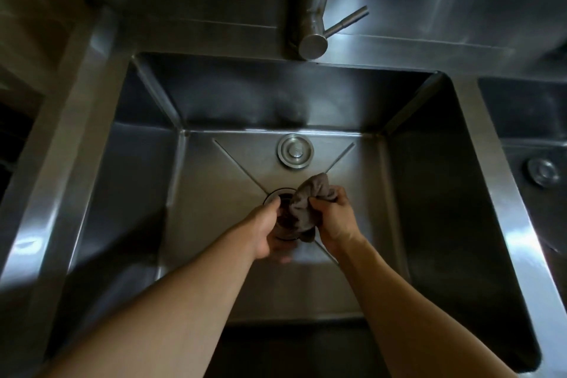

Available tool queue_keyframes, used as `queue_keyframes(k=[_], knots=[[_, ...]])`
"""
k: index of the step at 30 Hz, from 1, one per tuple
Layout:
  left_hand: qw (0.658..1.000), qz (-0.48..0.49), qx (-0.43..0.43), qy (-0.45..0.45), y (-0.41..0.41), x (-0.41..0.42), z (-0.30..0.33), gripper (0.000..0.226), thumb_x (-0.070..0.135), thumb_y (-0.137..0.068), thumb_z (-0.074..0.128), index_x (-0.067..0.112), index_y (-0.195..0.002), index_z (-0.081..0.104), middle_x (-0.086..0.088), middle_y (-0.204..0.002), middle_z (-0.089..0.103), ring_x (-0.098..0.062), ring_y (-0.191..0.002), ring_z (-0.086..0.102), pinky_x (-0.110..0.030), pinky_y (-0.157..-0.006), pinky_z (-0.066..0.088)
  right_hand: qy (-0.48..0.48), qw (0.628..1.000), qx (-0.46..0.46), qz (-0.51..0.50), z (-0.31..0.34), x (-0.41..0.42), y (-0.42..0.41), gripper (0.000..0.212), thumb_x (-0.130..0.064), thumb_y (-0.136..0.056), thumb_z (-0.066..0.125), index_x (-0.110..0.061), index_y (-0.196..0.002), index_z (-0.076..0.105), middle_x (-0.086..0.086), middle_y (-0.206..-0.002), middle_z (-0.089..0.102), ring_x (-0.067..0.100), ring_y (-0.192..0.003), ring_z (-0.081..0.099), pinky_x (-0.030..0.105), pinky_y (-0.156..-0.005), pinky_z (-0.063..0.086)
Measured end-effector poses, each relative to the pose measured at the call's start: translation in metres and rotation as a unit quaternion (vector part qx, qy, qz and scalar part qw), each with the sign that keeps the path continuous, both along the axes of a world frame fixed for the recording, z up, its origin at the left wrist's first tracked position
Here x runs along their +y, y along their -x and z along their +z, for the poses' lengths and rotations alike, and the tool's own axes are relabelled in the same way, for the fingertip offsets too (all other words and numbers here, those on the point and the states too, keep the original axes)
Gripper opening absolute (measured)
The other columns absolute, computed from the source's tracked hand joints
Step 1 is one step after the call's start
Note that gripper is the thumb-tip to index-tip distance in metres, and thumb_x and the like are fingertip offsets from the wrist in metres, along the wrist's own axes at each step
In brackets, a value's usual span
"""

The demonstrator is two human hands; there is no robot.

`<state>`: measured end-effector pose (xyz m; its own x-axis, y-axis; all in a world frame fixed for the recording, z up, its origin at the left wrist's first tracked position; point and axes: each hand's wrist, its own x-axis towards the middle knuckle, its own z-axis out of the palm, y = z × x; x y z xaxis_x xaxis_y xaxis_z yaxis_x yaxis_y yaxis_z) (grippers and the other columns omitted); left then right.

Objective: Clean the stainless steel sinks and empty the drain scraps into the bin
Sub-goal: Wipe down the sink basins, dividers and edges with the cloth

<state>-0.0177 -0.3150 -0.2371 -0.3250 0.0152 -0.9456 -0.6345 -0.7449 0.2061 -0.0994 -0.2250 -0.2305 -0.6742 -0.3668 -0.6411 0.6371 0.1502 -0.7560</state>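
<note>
While both bare forearms reach down into the deep stainless steel sink [429, 193], the two hands meet over the drain opening [277, 193] at the middle of the basin floor. The right hand [336, 221] has its fingers curled tight around a bunched grey-brown cloth [306, 202], and the cloth hangs down across the right side of the drain. The left hand [265, 232] is curled at the drain's near left edge, fingers tucked under toward a round metal piece seated there; that part is blurred, so I cannot tell whether its grip is closed on the piece or only resting against it. Dark matter shows inside the opening between the two hands.

Just behind the drain, near the back wall, a round steel stopper [295, 151] with a centre knob lies flat on the sink floor, apart from the hands. Above the back rim stands the steel tap [311, 9], its thin lever pointing out to the right. At the right edge, beyond a steel divider, a second basin [521, 120] holds another round stopper [543, 172].
</note>
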Motion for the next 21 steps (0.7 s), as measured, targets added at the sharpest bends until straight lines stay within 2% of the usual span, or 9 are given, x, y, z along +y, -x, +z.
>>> queue_keyframes(k=[2, 4, 8, 11, 14, 16, 18, 20, 21], knots=[[0.998, 0.048, 0.018, -0.044, 0.003, -0.001, -0.005, 0.068, 0.066, -0.094, 0.016, 0.017, -0.108, 0.061, -0.016, -0.098, 0.065, -0.029, -0.083, 0.061, -0.044, -0.072, 0.047, 0.022, 1.0, 0.016, 0.014, -0.002, 0.0, -0.002, 0.036, 0.017, -0.087, 0.042, -0.012, -0.106, 0.046, 0.006, -0.089, 0.057, 0.016, -0.078, 0.06, 0.022, -0.059, 0.052], [0.994, 0.089, 0.017, -0.065, 0.007, -0.002, -0.003, 0.07, 0.066, -0.094, 0.018, 0.014, -0.103, 0.063, -0.015, -0.097, 0.065, -0.029, -0.085, 0.061, -0.045, -0.072, 0.048, 0.043, 0.998, 0.024, 0.05, -0.002, -0.001, -0.003, 0.051, 0.019, -0.085, 0.042, -0.017, -0.12, 0.049, 0.001, -0.098, 0.06, 0.016, -0.091, 0.06, 0.021, -0.067, 0.053], [0.993, 0.11, -0.025, -0.027, 0.02, -0.005, 0.007, 0.059, 0.064, -0.094, 0.028, 0.016, -0.092, 0.062, -0.011, -0.082, 0.067, -0.024, -0.076, 0.059, -0.034, -0.064, 0.045, 0.028, 0.993, 0.038, 0.105, 0.003, 0.001, -0.004, 0.034, 0.019, -0.081, 0.047, -0.009, -0.097, 0.059, 0.008, -0.09, 0.065, 0.02, -0.088, 0.062, 0.02, -0.073, 0.054], [0.993, 0.112, -0.043, 0.009, 0.023, -0.006, 0.01, 0.05, 0.058, -0.095, 0.036, 0.016, -0.08, 0.059, -0.005, -0.05, 0.064, -0.02, -0.062, 0.056, -0.025, -0.057, 0.036, -0.001, 0.99, 0.038, 0.132, 0.002, 0.002, -0.003, 0.028, 0.015, -0.081, 0.053, 0.002, -0.105, 0.059, 0.019, -0.099, 0.067, 0.031, -0.096, 0.064, 0.036, -0.085, 0.053], [0.993, 0.099, -0.037, 0.047, 0.024, -0.002, 0.007, 0.047, 0.054, -0.096, 0.04, 0.017, -0.072, 0.055, -0.002, -0.047, 0.059, -0.017, -0.057, 0.052, -0.024, -0.055, 0.032, -0.016, 0.989, 0.044, 0.143, 0.0, 0.0, -0.002, 0.022, 0.011, -0.083, 0.056, 0.003, -0.104, 0.059, 0.022, -0.099, 0.067, 0.035, -0.098, 0.064, 0.042, -0.089, 0.051], [0.993, 0.093, -0.034, 0.059, 0.024, 0.0, 0.004, 0.045, 0.049, -0.097, 0.043, 0.017, -0.066, 0.054, -0.001, -0.046, 0.056, -0.016, -0.046, 0.053, -0.021, -0.051, 0.034, -0.021, 0.987, 0.047, 0.151, -0.002, 0.0, -0.003, 0.021, 0.009, -0.085, 0.056, 0.001, -0.104, 0.057, 0.015, -0.094, 0.066, 0.031, -0.095, 0.063, 0.038, -0.086, 0.051], [0.991, 0.099, -0.024, 0.084, 0.024, 0.002, 0.004, 0.041, 0.039, -0.098, 0.044, 0.017, -0.064, 0.051, -0.001, -0.04, 0.053, -0.013, -0.029, 0.05, -0.013, -0.039, 0.035, -0.029, 0.984, 0.064, 0.162, -0.003, 0.001, -0.003, 0.024, 0.007, -0.086, 0.056, -0.002, -0.108, 0.054, 0.011, -0.095, 0.063, 0.026, -0.095, 0.061, 0.029, -0.08, 0.052], [0.988, 0.106, -0.008, 0.108, 0.025, 0.004, 0.004, 0.04, 0.03, -0.099, 0.043, 0.016, -0.061, 0.045, 0.001, -0.03, 0.043, -0.012, -0.023, 0.042, -0.01, -0.033, 0.028, -0.057, 0.97, 0.135, 0.193, -0.002, 0.005, -0.003, 0.032, 0.002, -0.088, 0.057, -0.012, -0.116, 0.051, 0.008, -0.109, 0.059, 0.02, -0.104, 0.057, 0.017, -0.08, 0.049], [0.987, 0.115, 0.004, 0.112, 0.027, 0.005, 0.004, 0.039, 0.026, -0.098, 0.042, 0.016, -0.06, 0.043, 0.002, -0.029, 0.039, -0.012, -0.023, 0.038, -0.011, -0.035, 0.027, -0.068, 0.953, 0.19, 0.225, -0.001, 0.008, -0.003, 0.041, -0.001, -0.09, 0.055, -0.017, -0.126, 0.046, 0.005, -0.122, 0.053, 0.014, -0.111, 0.052, 0.007, -0.082, 0.045]])
